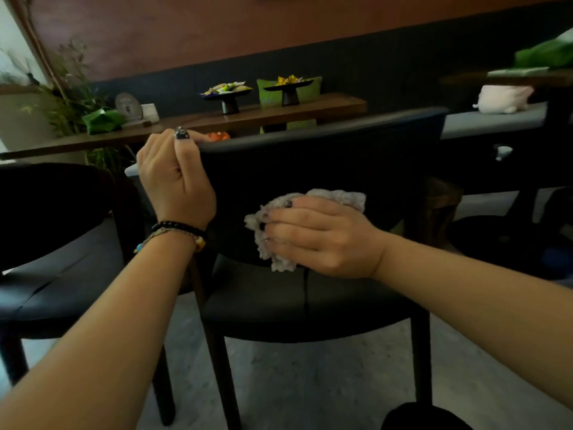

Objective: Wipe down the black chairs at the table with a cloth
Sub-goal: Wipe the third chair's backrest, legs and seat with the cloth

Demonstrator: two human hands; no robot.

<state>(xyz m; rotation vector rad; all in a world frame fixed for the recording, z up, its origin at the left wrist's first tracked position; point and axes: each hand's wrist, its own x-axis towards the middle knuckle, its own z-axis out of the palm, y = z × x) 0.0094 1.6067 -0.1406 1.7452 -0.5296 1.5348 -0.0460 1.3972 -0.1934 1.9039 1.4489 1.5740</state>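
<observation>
Chair (55,259) at far left, second black chair (310,169) centre, both facing the table (248,116). Left hand (173,184): grip curled over the backrest's top corner, steadying. Right hand (319,237): fingers nearly straight, pressing the crumpled grey cloth (338,197) against the backrest's rear, low down. Step: wiping the backrest; next, probably sweeping rightward with even pressure.

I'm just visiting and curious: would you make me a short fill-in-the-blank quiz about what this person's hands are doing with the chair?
1. The right hand presses a crumpled grey ____ against the chair's backrest.
2. The left hand grips the backrest's ____ edge.
3. Beaded bracelets sit on the ____ wrist.
4. A second black chair stands to the person's ____.

Missing words: cloth; top; left; left
</observation>
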